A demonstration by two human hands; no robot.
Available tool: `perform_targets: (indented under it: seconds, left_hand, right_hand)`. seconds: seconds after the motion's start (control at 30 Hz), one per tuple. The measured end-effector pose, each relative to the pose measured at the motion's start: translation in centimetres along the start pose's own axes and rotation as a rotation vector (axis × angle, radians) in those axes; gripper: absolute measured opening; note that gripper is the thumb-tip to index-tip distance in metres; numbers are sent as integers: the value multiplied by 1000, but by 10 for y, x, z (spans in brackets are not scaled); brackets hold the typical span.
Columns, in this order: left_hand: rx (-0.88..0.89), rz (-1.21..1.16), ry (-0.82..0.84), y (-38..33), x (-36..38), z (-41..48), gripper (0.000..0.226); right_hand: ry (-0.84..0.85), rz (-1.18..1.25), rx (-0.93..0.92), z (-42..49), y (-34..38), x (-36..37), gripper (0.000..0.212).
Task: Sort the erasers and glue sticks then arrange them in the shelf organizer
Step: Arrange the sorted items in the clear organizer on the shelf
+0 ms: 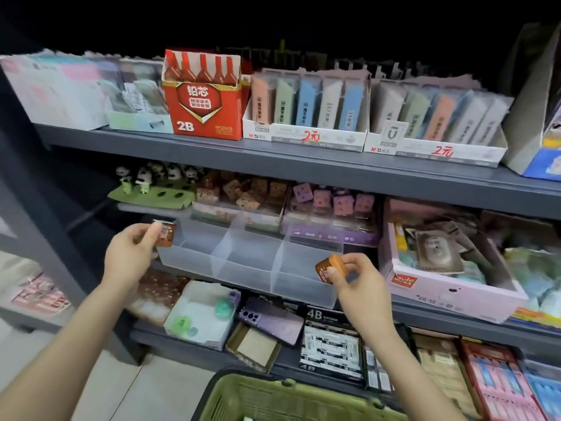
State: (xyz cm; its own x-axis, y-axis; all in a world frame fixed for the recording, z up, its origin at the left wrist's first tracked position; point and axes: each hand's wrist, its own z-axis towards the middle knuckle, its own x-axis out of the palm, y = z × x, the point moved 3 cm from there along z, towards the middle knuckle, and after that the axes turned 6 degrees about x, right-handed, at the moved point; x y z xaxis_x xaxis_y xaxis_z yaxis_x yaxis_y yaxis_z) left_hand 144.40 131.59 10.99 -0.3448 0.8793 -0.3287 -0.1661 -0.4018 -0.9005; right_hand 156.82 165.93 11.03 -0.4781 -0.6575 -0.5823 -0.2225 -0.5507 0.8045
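Note:
A clear plastic shelf organizer (243,262) with three compartments sits on the middle shelf, and all three look empty. My left hand (130,253) pinches a small wrapped brown eraser (165,233) just left of the organizer's left compartment. My right hand (358,284) holds a second brown wrapped eraser (329,268) in front of the right compartment's front wall. No glue stick is clearly visible.
Brown and pink toast-shaped erasers (303,196) fill display boxes behind the organizer. A pink box of packets (449,268) stands to the right. A red 2B lead box (203,95) sits on the upper shelf. A green basket (288,399) is below me.

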Motion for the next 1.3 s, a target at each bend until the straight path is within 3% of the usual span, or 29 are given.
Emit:
perform_targets:
  seconds: [0.13, 0.23, 0.4, 0.63, 0.73, 0.8, 0.9, 0.97, 1.1, 1.3]
  left_hand:
    - [-161, -301, 137, 2, 12, 1, 22]
    - [-178, -332, 248, -3, 20, -9, 24]
    - [-174, -318, 274, -5, 20, -19, 23]
    - [-148, -288, 278, -3, 12, -25, 21]
    - [-145, -302, 280, -6, 13, -28, 20]
    - [-147, -300, 290, -7, 12, -29, 21]
    - [-149, -260, 330, -9, 10, -29, 24]
    - [-179, -252, 381, -12, 9, -30, 27]
    - [-256, -299, 428, -17, 10, -29, 31]
    - [-464, -488, 316, -17, 13, -27, 31]
  right_hand:
    - [-49, -61, 32, 1, -11, -17, 18]
    - [-124, -126, 70, 5, -15, -33, 19]
    - [-300, -186, -25, 5, 6, -29, 23]
    - [-123, -287, 270, 18, -5, -27, 26]
    - [-307, -426, 197, 10, 9, -32, 27]
    - [-366, -382, 62, 8, 27, -24, 27]
    - [-45, 53, -47, 15, 58, 14, 22]
    - [106, 180, -80, 18, 79, 43, 24]
    - [203, 70, -152, 27, 106, 94, 24]
    - [226, -341, -232, 48, 136, 138, 30]
